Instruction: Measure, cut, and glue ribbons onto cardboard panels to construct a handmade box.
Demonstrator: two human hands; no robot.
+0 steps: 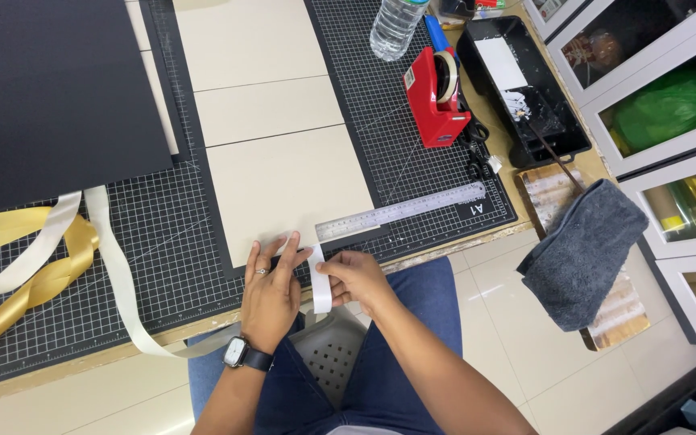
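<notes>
- Right hand (356, 278) pinches a white strip (320, 282) between thumb and fingertips, gripping it at about mid-length.
- Left hand (270, 292) lies flat and released, fingers spread, palm down at the near edge of the cream card sheet (287, 189); its fingertips sit on or just beside the strip's upper end. Ring on one finger, dark watch on the wrist.
- Strip sits between the two hands, long axis running near-to-far, close to vertical in frame. Upper end reaches the card's near corner, lower end hangs past the surface edge over the lap.
- Both hands touch or nearly touch the strip; right is the one gripping, left just presses nearby. Strip lies right of the left hand, left of the right hand.
- Steel ruler (400, 211) lies just beyond the right hand, tilted, long axis roughly left-right across the card's corner, nearly square to the strip.
- Black gridded cutting mat (163, 242) carries card, ruler and hands on the surface.
- Left of the hands, well apart: gold and cream ribbon (34, 258) looping off the near edge.
- Farther out: black board (50, 89) far left; red tape dispenser (437, 97), black tray (525, 80) and clear water bottle (396, 24) far right.
- Off the surface, right: grey towel (582, 250) draped on a low stand.
</notes>
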